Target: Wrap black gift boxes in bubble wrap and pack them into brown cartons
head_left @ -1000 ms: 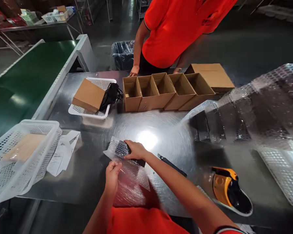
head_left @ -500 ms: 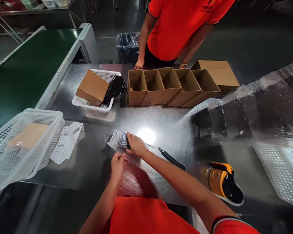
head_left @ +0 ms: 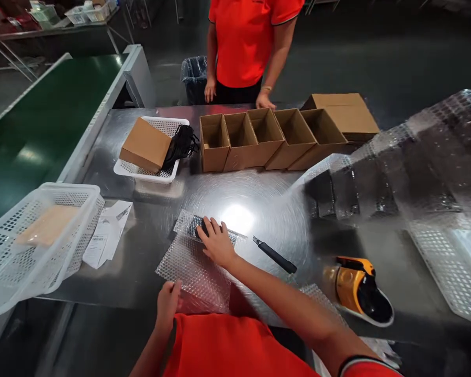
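R hand (head_left: 219, 245): fingers spread over dark item (head_left: 195, 224) in bubble wrap (head_left: 198, 269), ctr of frame. L hand (head_left: 168, 305) lower vs 0.5s ago, curled at wrap edge, can't tell if pinching. Wrap now spread twd btm. Co-worker (head_left: 241, 47) shifted left, top ctr.

Colours and patterns on and about a silver-grey table (head_left: 149, 214) with fine circular scratches.
Bubble wrap (head_left: 204, 277): clear, with a close, regular dot pattern. Item beneath it (head_left: 196, 224): black. Knife (head_left: 275, 255): black. Device at right (head_left: 349, 285): orange and black. Cartons (head_left: 239, 154): plain brown. Basket (head_left: 68, 187): white, perforated in a grid; packet within (head_left: 49, 225), pale beige. Paper slips (head_left: 105, 235): white, with dark print. Cloth bundle (head_left: 181, 144): black. Conveyor belt (head_left: 55, 94): uniform green. Wearer's shirt (head_left: 235, 345) and co-worker's shirt (head_left: 239, 42): bright red, both with black-and-white sleeve edging.
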A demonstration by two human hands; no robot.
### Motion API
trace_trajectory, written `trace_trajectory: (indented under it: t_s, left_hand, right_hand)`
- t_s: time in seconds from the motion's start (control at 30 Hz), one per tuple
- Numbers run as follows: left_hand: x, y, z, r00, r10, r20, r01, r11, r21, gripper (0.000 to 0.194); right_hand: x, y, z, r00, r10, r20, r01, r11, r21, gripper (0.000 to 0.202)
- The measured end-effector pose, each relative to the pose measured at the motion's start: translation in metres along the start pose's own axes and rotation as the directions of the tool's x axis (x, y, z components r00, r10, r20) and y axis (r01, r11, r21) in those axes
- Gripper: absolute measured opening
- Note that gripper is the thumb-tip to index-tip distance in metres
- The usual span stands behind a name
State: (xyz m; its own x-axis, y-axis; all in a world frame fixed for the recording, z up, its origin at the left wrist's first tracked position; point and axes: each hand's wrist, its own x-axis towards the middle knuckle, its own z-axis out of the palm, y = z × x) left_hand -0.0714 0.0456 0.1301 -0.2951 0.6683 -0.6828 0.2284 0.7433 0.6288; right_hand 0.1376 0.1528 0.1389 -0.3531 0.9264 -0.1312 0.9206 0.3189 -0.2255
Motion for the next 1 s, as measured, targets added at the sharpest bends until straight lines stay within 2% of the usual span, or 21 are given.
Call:
trace_trajectory:
  t_s: [0.03, 0.07, 0.1, 0.13, 0.17, 0.23, 0.3, 0.37, 0.47, 0.53, 0.63, 0.7, 0.8, 0.87, 1.0]
  left_hand:
    - [0.001, 0.001, -0.002, 0.985, 0.123, -0.117, -0.108, 0.986, 0.125, 0.04]
    - [0.003, 0.005, -0.003, 0.938, 0.29, -0.189, -0.235, 0.934, 0.267, 0.038]
    - [0.006, 0.011, -0.001, 0.869, 0.46, -0.183, -0.359, 0.84, 0.408, 0.035]
    - [0.01, 0.019, 0.003, 0.796, 0.598, -0.099, -0.471, 0.713, 0.52, 0.031]
    - [0.014, 0.029, 0.009, 0.728, 0.685, 0.029, -0.566, 0.575, 0.591, 0.029]
    - [0.023, 0.048, 0.025, 0.608, 0.752, 0.256, -0.69, 0.341, 0.639, 0.03]
    - [0.032, 0.065, 0.041, 0.515, 0.779, 0.357, -0.734, 0.186, 0.653, 0.035]
    - [0.04, 0.081, 0.053, 0.442, 0.8, 0.406, -0.742, 0.072, 0.667, 0.042]
    - [0.048, 0.104, 0.062, 0.368, 0.779, 0.508, -0.752, -0.072, 0.655, 0.05]
    - [0.052, 0.118, 0.064, 0.336, 0.741, 0.582, -0.766, -0.145, 0.627, 0.056]
    - [0.057, 0.131, 0.066, 0.334, 0.7, 0.631, -0.763, -0.192, 0.617, 0.063]
    - [0.059, 0.132, 0.067, 0.34, 0.679, 0.651, -0.757, -0.213, 0.618, 0.066]
    - [0.062, 0.13, 0.069, 0.321, 0.633, 0.704, -0.756, -0.277, 0.593, 0.069]
    - [0.063, 0.131, 0.07, 0.311, 0.602, 0.736, -0.753, -0.316, 0.577, 0.076]
    - [0.064, 0.144, 0.074, 0.345, 0.528, 0.776, -0.763, -0.324, 0.56, 0.082]
  right_hand:
    - [-0.003, -0.001, 0.001, 1.0, 0.015, -0.006, -0.015, 1.0, 0.005, 0.065]
    - [-0.005, -0.001, 0.001, 1.0, 0.021, -0.009, -0.02, 1.0, 0.019, 0.059]
    - [-0.006, 0.0, 0.001, 1.0, 0.02, -0.011, -0.019, 0.999, 0.039, 0.054]
    - [-0.007, 0.001, 0.0, 1.0, 0.018, -0.013, -0.017, 0.998, 0.064, 0.051]
    - [-0.007, 0.003, -0.002, 1.0, 0.015, -0.015, -0.014, 0.996, 0.093, 0.048]
    - [-0.006, 0.007, -0.006, 0.999, 0.025, -0.02, -0.022, 0.988, 0.152, 0.045]
    - [-0.003, 0.011, -0.013, 0.998, 0.049, -0.028, -0.042, 0.976, 0.216, 0.041]
    - [0.001, 0.015, -0.02, 0.998, 0.064, -0.03, -0.053, 0.957, 0.285, 0.037]
    - [0.007, 0.021, -0.031, 0.998, 0.051, -0.02, -0.039, 0.921, 0.387, 0.034]
    - [0.011, 0.028, -0.038, 0.998, 0.062, 0.018, -0.064, 0.909, 0.413, 0.035]
    - [0.017, 0.041, -0.047, 0.992, 0.099, 0.083, -0.124, 0.912, 0.392, 0.036]
    - [0.02, 0.05, -0.053, 0.987, 0.133, 0.095, -0.159, 0.916, 0.368, 0.035]
    - [0.023, 0.059, -0.063, 0.972, 0.206, 0.113, -0.232, 0.919, 0.319, 0.036]
    - [0.024, 0.062, -0.068, 0.968, 0.212, 0.137, -0.243, 0.932, 0.27, 0.035]
    - [0.024, 0.059, -0.073, 0.972, 0.18, 0.149, -0.208, 0.957, 0.203, 0.034]
